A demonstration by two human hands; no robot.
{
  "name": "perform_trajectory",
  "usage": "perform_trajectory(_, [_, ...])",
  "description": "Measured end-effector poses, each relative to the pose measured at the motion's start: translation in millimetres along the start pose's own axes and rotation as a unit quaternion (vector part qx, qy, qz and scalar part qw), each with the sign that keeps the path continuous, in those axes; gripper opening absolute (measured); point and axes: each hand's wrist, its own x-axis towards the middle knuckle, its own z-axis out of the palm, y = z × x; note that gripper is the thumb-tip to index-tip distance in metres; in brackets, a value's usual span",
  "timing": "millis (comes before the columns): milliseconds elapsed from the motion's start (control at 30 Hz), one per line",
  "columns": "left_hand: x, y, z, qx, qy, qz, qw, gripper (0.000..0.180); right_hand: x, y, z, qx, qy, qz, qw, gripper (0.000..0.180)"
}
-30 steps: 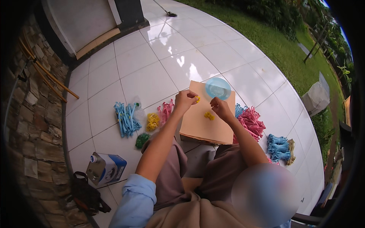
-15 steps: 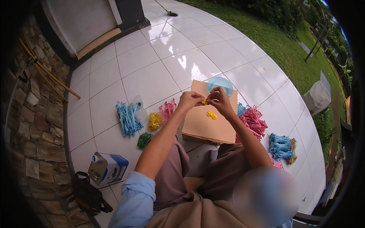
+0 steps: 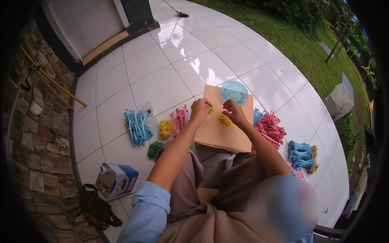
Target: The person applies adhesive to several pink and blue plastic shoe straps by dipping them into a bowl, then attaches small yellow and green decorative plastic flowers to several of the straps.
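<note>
Two hands met over a flat tan cardboard sheet [image 3: 221, 131] on glossy white floor tiles [image 3: 162, 87]. The left hand [image 3: 200, 110] pinched a small yellow piece [image 3: 212, 111]; the right hand [image 3: 234, 112] curled narrow above a yellow clump [image 3: 224, 120]. A translucent blue bowl [image 3: 234, 92] sat beyond the right hand. Stringy pink bundles [image 3: 270, 128] crowded the sheet's right edge; bare tiles lay beyond.

glossy white floor tiles [image 3: 162, 85], matt cardboard sheet [image 3: 221, 133], translucent plastic bowl [image 3: 234, 92]
</note>
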Motion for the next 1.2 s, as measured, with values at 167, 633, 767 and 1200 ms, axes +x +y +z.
perform_trajectory(167, [3.3,-6.1,-1.6,-0.199,-0.047,-0.025,0.979,0.021,7.1,-35.1,9.5,0.145,-0.042,-0.004,0.988,0.036])
perform_trajectory(633, [2.6,-6.8,-1.3,0.006,-0.041,0.033,0.999,0.019,-5.2,3.3,-13.3,0.028,-0.071,0.122,0.990,0.032])
perform_trajectory(767, [-1.2,-6.3,-19.6,-0.030,0.014,0.125,0.992,0.018,8.0,-40.6,-3.6,0.020,0.024,0.014,0.999,0.030])
perform_trajectory(1200, [-59.1,-55.9,-182.6,0.031,0.147,0.119,0.981,0.038,80.7,-168.0,159.6,0.500,-0.122,0.144,0.845,0.036])
